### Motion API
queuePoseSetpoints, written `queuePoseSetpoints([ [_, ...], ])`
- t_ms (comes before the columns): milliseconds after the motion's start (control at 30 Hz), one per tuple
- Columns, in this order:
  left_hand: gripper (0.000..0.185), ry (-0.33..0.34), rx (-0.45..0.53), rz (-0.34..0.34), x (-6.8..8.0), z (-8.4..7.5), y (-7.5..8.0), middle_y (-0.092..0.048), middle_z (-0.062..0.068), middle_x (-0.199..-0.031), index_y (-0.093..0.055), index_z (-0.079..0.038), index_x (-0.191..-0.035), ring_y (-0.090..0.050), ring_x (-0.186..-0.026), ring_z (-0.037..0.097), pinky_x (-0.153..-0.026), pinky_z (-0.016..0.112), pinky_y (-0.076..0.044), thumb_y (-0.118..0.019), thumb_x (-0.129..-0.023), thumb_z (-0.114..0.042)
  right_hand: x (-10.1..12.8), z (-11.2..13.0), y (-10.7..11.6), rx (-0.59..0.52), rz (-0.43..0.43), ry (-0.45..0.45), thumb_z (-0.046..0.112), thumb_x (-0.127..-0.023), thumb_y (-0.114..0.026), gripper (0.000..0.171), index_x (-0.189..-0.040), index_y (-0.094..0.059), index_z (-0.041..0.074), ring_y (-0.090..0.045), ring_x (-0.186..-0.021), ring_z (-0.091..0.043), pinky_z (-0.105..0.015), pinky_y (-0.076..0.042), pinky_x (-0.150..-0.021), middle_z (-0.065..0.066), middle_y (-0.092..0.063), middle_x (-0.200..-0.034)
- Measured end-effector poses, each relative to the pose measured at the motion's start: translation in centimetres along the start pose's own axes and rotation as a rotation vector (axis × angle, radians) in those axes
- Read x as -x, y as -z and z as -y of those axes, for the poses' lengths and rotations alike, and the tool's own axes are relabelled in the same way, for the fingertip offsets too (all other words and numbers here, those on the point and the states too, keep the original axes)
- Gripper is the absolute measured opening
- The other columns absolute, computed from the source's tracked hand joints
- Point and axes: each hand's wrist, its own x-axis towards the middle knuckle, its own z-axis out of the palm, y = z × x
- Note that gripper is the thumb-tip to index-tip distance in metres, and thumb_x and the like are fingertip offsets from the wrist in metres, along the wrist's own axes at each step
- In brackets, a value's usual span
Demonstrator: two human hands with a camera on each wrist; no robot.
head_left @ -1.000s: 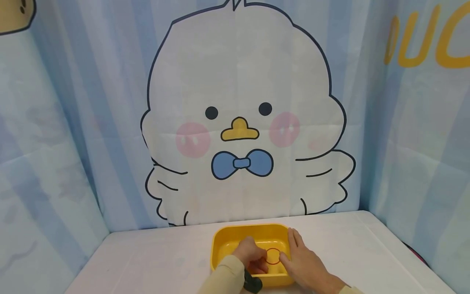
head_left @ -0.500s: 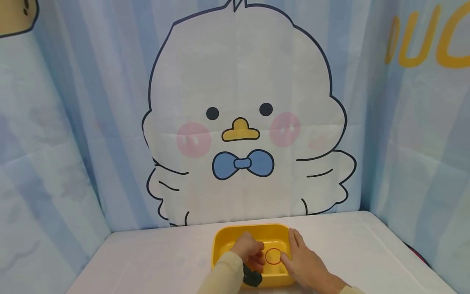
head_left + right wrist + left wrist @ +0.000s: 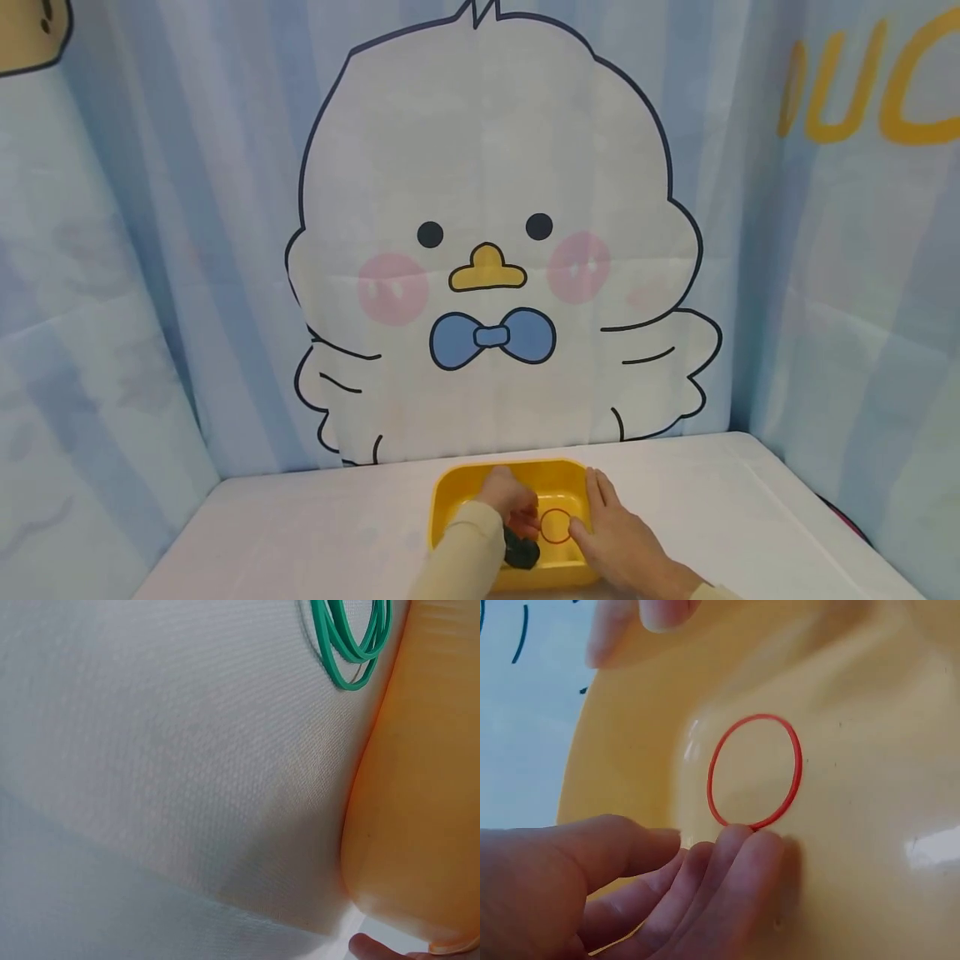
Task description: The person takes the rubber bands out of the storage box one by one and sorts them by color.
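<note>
A red rubber band (image 3: 800, 769) lies as a loop on the floor of a yellow plastic tray (image 3: 558, 575). My left hand (image 3: 513, 500) is inside the tray, just left of the band. In the left wrist view its fingertips (image 3: 739, 836) are right at the lower edge of the loop, the thumb apart from them and nothing between. My right hand (image 3: 626, 537) rests on the tray's right rim, with straight fingers along the rim and the thumb reaching inside. In the right wrist view, only a small part of that hand (image 3: 375, 949) shows, at the bottom.
Several green rubber loops (image 3: 345, 645) lie on the white cloth outside the tray, close to its wall. The white-covered table (image 3: 315, 533) ends at a curtain (image 3: 487, 400) printed with a duck. A dark device (image 3: 521, 550) sits on my left wrist.
My left hand has moved slightly toward the far side of the tray, its wrist lifting a little with it. The right hand and the red rubber band stay where they were.
</note>
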Motion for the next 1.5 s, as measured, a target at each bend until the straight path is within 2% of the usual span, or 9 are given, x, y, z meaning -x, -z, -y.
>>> queuePoseSetpoints([
  [133, 0.012, -0.013, -0.051, -0.010, 0.1, -0.1, -0.4, -0.070, 0.020, -0.063, -0.057, 0.006, -0.074, -0.073, -0.061, 0.033, -0.047, 0.030, -0.057, -0.067, -0.076, 0.013, 0.1, 0.2, 0.0, -0.004, 0.004, 0.003, 0.040, -0.094, -0.050, 0.082, -0.155, -0.018, -0.005, -0.059, -0.085, -0.024, -0.054, -0.051, -0.098, -0.026, -0.022, -0.160],
  [267, 0.014, -0.010, -0.090, -0.013, 0.2, -0.3, -0.8, -0.070, 0.018, -0.061, -0.059, 0.007, -0.075, -0.074, -0.061, 0.031, -0.045, 0.027, -0.056, -0.071, -0.075, 0.014, 0.2, 0.2, 0.0, 0.003, 0.000, 0.003, 0.040, -0.094, -0.050, 0.082, -0.155, -0.019, -0.005, -0.060, -0.085, -0.024, -0.054, -0.052, -0.097, -0.026, -0.023, -0.160],
  [500, 0.025, -0.077, -0.117, -0.057, 0.6, -0.7, -1.0, -0.068, 0.018, -0.059, -0.058, 0.009, -0.092, -0.072, -0.057, 0.031, -0.044, 0.029, -0.055, -0.075, -0.074, 0.013, 0.0, 0.0, -0.1, 0.002, -0.010, 0.010, 0.041, -0.095, -0.049, 0.081, -0.155, -0.018, -0.004, -0.059, -0.083, -0.023, -0.054, -0.052, -0.096, -0.026, -0.022, -0.160],
  [700, 0.018, -0.107, -0.192, -0.082, 0.4, -0.6, -1.5, -0.069, 0.017, -0.058, -0.064, 0.008, -0.073, -0.073, -0.059, 0.029, -0.046, 0.027, -0.055, -0.082, -0.071, 0.007, 0.0, 0.0, -0.1, -0.004, -0.005, 0.005, 0.040, -0.094, -0.050, 0.082, -0.155, -0.018, -0.004, -0.058, -0.082, -0.023, -0.053, -0.053, -0.097, -0.025, -0.022, -0.160],
  [900, 0.021, -0.120, -0.239, -0.083, 0.3, -0.7, -1.6, -0.069, 0.017, -0.058, -0.061, 0.006, -0.071, -0.073, -0.058, 0.028, -0.046, 0.026, -0.055, -0.082, -0.070, 0.008, -0.1, -0.1, -0.1, 0.000, 0.000, 0.000, 0.041, -0.094, -0.050, 0.082, -0.155, -0.018, -0.004, -0.058, -0.080, -0.022, -0.052, -0.053, -0.095, -0.024, -0.022, -0.161],
  [1067, 0.022, -0.103, -0.303, -0.044, 0.1, -0.8, -1.5, -0.068, 0.015, -0.058, -0.058, 0.003, -0.071, -0.073, -0.059, 0.026, -0.048, 0.025, -0.056, -0.080, -0.072, 0.006, -0.2, -0.2, 0.0, -0.007, 0.007, 0.001, 0.040, -0.094, -0.051, 0.082, -0.155, -0.018, -0.004, -0.056, -0.077, -0.021, -0.051, -0.054, -0.094, -0.025, -0.022, -0.160],
  [1233, 0.027, -0.069, -0.338, 0.023, -0.5, -0.7, -1.3, -0.064, 0.011, -0.058, -0.052, -0.001, -0.080, -0.072, -0.057, 0.022, -0.053, 0.025, -0.058, -0.078, -0.075, 0.003, -0.1, -0.1, 0.0, -0.004, -0.003, 0.008, 0.040, -0.094, -0.050, 0.082, -0.155, -0.019, -0.004, -0.056, -0.077, -0.021, -0.050, -0.055, -0.093, -0.025, -0.023, -0.160],
  [1400, 0.017, -0.028, -0.342, 0.063, -0.8, -0.7, -1.1, -0.062, 0.005, -0.056, -0.060, 0.001, -0.078, -0.064, -0.050, 0.013, -0.058, 0.026, -0.059, -0.076, -0.079, -0.003, 0.3, 0.0, 0.1, -0.005, -0.030, 0.042, 0.037, -0.095, -0.051, 0.080, -0.154, -0.020, -0.006, -0.056, -0.076, -0.020, -0.051, -0.054, -0.093, -0.025, -0.024, -0.160],
  [1500, 0.013, -0.002, -0.310, 0.087, -0.6, -0.8, -0.9, -0.062, 0.003, -0.057, -0.063, 0.000, -0.078, -0.060, -0.050, 0.012, -0.062, 0.026, -0.059, -0.075, -0.081, -0.004, 0.5, 0.0, 0.3, -0.007, -0.039, 0.051, 0.036, -0.095, -0.052, 0.079, -0.154, -0.020, -0.007, -0.057, -0.077, -0.021, -0.052, -0.053, -0.095, -0.026, -0.024, -0.160],
])
